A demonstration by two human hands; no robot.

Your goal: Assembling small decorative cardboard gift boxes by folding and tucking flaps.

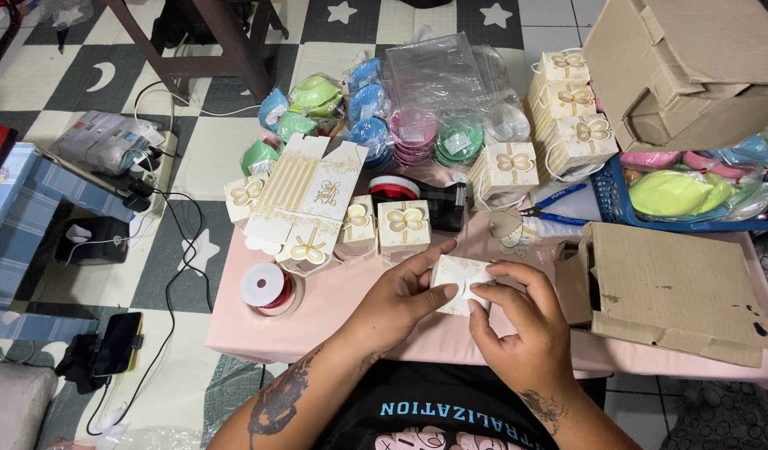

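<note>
Fingers (481,289) of both hands are pinched on a small cream gift box (459,279), held just above the pink bench (334,308): the left hand (401,296) steadies it while the right hand (517,321) seems to press a flap shut, which calls for firm tucking. Finished boxes (405,225), a red ribbon spool (266,287) and a cardboard carton (667,287) surround it, over a checkered floor (192,250).

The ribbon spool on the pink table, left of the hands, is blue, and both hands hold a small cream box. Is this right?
Not quite. The head view shows the ribbon spool is red, not blue. The rest holds: it sits on the pink table left of the hands, and the left hand and right hand hold a small cream box.
</note>
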